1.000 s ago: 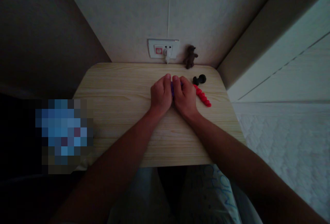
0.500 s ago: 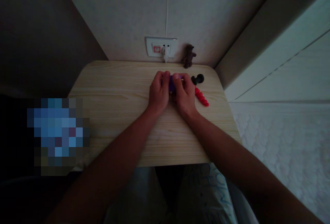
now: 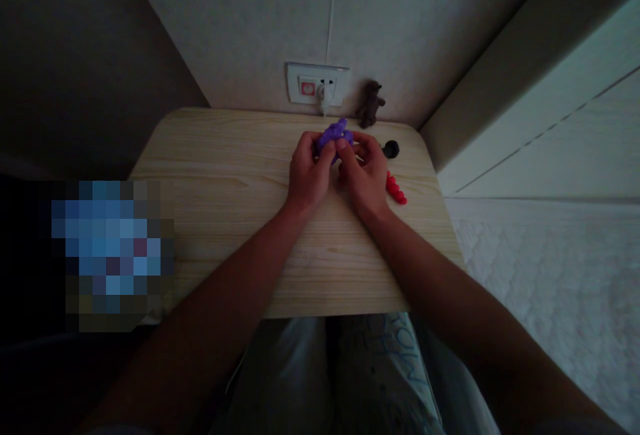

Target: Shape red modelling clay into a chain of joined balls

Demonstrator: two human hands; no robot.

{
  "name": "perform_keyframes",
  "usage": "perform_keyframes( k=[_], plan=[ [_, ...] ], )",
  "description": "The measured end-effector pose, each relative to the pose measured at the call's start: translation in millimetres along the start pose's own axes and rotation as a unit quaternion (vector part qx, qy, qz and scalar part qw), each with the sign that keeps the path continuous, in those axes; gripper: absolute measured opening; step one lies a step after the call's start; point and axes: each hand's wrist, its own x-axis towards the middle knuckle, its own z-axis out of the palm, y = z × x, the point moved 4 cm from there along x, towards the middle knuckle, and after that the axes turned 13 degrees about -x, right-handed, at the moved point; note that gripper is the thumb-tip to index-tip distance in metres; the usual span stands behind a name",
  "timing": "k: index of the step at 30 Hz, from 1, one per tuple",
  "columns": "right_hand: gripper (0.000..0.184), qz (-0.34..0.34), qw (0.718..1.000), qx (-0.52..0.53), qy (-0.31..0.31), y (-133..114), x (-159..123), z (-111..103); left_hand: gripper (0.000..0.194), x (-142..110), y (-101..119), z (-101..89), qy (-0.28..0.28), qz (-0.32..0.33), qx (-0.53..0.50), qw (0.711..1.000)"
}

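Between my two hands is a lumpy purple piece (image 3: 332,133) that looks like modelling clay or a soft toy; its exact kind I cannot make out. My left hand (image 3: 307,171) grips its left side, thumb laid on top. From the right, my right hand (image 3: 365,175) pinches it with thumb and fingers. The purple piece rises above the thumbs in an uneven shape. Just right of my right hand lies a red beaded strip (image 3: 397,189), partly covered by the hand. A black piece with a round cupped end (image 3: 391,149) lies behind it.
A small brown bear figure (image 3: 371,105) stands at the back of the wooden table (image 3: 225,175), against the wall. A wall socket (image 3: 317,85) with a white plug (image 3: 324,96) sits behind my hands. White quilted bedding (image 3: 540,288) lies to the right, and a blurred blue patch (image 3: 107,241) to the left.
The purple piece, mostly covered by my fingers before, now shows more and sticks up above the thumbs. My right hand has shifted slightly right, covering more of the black piece.
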Motion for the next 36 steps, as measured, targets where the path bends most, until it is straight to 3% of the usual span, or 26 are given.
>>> perform_keyframes(
  k=[9, 24, 36],
  plan=[
    [0.06, -0.06, 0.998, -0.019, -0.001, 4, 6, -3, 0.026, 0, 11, -6.4, 0.019, 0.062, 0.049, 0.997],
    [0.051, -0.055, 0.997, -0.05, -0.037, -10, 1, -1, 0.02, 7, 6, -11.6, -0.002, -0.004, 0.016, 1.0],
    [0.057, -0.054, 0.997, 0.01, -0.047, 5, 4, -1, 0.026, 5, 6, -11.7, -0.013, 0.0, -0.006, 1.0]
  ],
)
